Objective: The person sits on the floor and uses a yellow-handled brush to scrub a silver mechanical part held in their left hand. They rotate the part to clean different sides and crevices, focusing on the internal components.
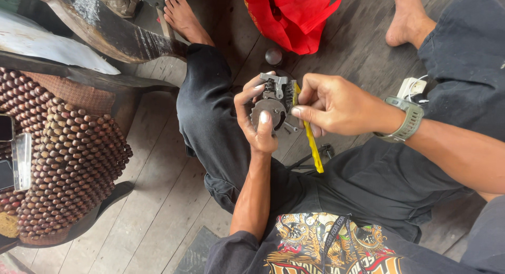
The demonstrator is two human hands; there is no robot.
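My left hand point(256, 119) grips a small grey metal mechanical part point(272, 98) with a round body and a bracket on top, held above my knee. My right hand point(334, 105), with a grey-green watch point(406, 119) on the wrist, holds a yellow-handled tool point(310, 134) against the right side of the part; the yellow handle hangs down below the fingers. The tool's tip is hidden behind the part.
A red bag point(294, 13) lies on the wooden plank floor ahead. A dark round knob point(273, 56) sits near it. A wooden-bead seat cover point(68, 158) with phones point(13, 158) is at left. Loose screws point(288, 128) and a white plug point(411, 87) lie nearby.
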